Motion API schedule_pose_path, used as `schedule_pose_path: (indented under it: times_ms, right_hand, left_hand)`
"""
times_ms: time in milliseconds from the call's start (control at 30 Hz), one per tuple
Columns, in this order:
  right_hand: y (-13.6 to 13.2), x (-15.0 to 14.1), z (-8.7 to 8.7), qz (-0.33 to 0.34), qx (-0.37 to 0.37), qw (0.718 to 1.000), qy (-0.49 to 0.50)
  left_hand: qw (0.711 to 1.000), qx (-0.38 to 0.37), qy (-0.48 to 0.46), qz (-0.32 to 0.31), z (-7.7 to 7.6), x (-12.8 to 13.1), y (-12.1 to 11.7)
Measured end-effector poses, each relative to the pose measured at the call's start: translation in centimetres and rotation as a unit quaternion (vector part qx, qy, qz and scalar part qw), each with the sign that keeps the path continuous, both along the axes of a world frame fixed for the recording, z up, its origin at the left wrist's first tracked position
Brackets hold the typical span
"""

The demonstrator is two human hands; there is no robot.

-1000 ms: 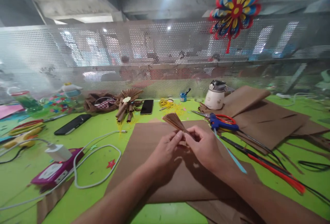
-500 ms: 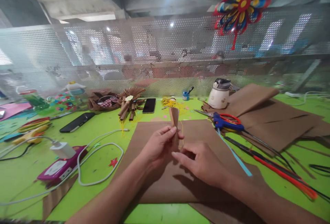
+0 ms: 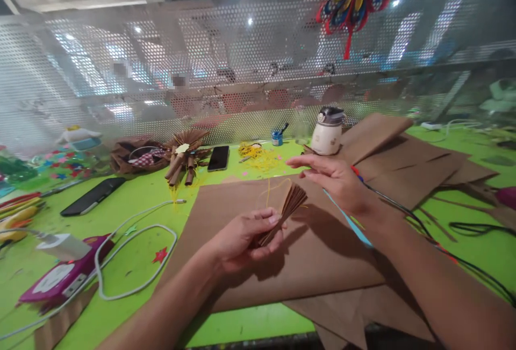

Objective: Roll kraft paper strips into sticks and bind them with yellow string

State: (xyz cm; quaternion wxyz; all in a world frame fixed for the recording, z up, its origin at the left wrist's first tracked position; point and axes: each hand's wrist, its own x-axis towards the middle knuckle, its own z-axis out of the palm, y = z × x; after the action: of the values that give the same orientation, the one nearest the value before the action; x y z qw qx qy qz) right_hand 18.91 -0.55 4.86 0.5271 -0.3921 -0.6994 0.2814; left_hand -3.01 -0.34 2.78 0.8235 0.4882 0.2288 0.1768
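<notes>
Pinched between the thumb and fingers of my left hand [image 3: 245, 234] is a pleated brown paper fan [image 3: 293, 202], folded narrow at the bottom and slightly spread at the top. A thin yellow thread [image 3: 279, 181] loops up beside it. My right hand [image 3: 338, 178] is raised to the right of the fan, apart from it, with fingers stretched out toward the left and nothing seen in them. It covers most of the scissors behind it. Below both hands lies a large brown paper sheet [image 3: 242, 285] on the green table [image 3: 237, 326].
Beyond the sheet are tangled yellow thread [image 3: 252, 151], a phone [image 3: 219, 158], a blue jar [image 3: 277, 137] and a cream bottle [image 3: 327, 134]. Brown paper sheets [image 3: 423, 164] lie at right. A white cable [image 3: 139, 229] and purple power strip [image 3: 68, 275] sit at left.
My right hand has moved up and away from the fan, opening out toward the scissors. The fan has tilted to the right in my left hand. The view has turned slightly right.
</notes>
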Motion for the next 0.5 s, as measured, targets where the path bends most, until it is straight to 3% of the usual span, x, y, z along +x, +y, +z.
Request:
schedule_pose_path:
  times_ms: [133, 200, 300, 500]
  right_hand:
    - [0.5, 0.7, -0.4, 0.211, -0.119, 0.97, 0.02]
    - [0.8, 0.9, -0.9, 0.267, -0.165, 0.949, 0.034]
    - [1.3, 1.1, -1.5, 0.254, -0.184, 0.948, 0.049]
    - [1.9, 1.8, -1.8, 0.144, -0.148, 0.973, 0.101]
  left_hand:
    - [0.999, -0.021, 0.013, -0.03, 0.5, -0.1, -0.5]
    - [0.999, -0.018, 0.014, -0.033, 0.8, -0.2, -0.7]
    - [1.0, -0.001, 0.01, -0.026, 1.3, -0.4, -0.8]
    - [1.0, 0.017, 0.002, -0.006, 1.7, -0.6, -0.8]
